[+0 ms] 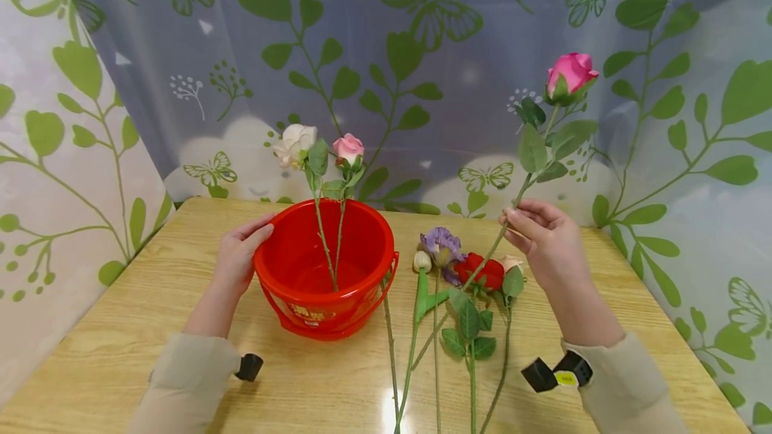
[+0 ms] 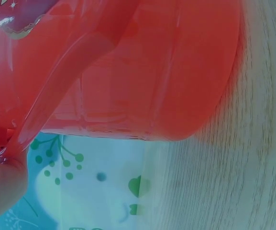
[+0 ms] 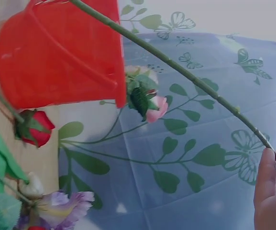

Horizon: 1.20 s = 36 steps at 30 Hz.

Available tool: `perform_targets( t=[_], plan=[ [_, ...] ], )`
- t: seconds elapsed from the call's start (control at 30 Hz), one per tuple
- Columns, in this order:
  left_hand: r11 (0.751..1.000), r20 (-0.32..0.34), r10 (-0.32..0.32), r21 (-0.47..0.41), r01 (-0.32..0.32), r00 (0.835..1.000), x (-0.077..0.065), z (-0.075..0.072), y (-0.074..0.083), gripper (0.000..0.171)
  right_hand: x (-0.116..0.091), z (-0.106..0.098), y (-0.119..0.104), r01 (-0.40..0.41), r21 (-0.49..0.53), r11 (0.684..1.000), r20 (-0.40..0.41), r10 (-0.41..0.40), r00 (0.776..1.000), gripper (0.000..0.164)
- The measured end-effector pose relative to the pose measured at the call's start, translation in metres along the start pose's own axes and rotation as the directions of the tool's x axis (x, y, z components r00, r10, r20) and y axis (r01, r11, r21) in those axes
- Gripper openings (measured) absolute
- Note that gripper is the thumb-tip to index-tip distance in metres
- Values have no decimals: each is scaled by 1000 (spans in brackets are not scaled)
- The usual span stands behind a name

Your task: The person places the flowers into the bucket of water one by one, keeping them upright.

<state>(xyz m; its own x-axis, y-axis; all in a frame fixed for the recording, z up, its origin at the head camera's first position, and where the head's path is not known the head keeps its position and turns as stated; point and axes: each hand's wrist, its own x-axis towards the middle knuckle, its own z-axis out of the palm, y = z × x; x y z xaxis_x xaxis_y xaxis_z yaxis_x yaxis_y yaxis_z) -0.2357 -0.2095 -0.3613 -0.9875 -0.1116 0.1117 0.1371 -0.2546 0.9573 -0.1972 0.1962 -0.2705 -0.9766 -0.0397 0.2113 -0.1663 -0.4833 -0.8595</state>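
Note:
My right hand (image 1: 551,240) pinches the green stem of a bright pink rose (image 1: 571,78) between thumb and fingers. The rose is raised, its stem slanting down to the left over other flowers; the right wrist view shows the bare stem (image 3: 195,81) and the fingertips on it. At the left, my left hand (image 1: 238,253) grips the rim of a red bucket (image 1: 326,307), thumb near the handle joint. Some of its fingers are hidden. Inside the bucket stand a white rose (image 1: 295,145) and a light pink rose (image 1: 348,148), both leaning upright.
On the wooden table (image 1: 151,266) right of the bucket lie a purple iris (image 1: 443,246), a white tulip bud (image 1: 422,261), a red flower (image 1: 482,272) and a pale flower (image 1: 512,263). A red rose (image 3: 35,128) lies beside the bucket. A patterned curtain (image 1: 482,19) hangs behind.

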Motion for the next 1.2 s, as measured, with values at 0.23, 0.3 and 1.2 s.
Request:
perform_targets(
  t=[0.23,0.3,1.2],
  plan=[
    [1000,1,3,1,-3,1000,0,0,0,47,5,10,-7,69,108,992,-28,-66,997,9],
    [1000,1,8,-3,-8,1000,1,0,0,47,7,14,-9,87,129,988,-41,-83,996,10],
    [1000,11,25,-3,-25,1000,0,0,-1,22,30,60,-10,282,230,931,-257,-221,941,20]
  ],
)
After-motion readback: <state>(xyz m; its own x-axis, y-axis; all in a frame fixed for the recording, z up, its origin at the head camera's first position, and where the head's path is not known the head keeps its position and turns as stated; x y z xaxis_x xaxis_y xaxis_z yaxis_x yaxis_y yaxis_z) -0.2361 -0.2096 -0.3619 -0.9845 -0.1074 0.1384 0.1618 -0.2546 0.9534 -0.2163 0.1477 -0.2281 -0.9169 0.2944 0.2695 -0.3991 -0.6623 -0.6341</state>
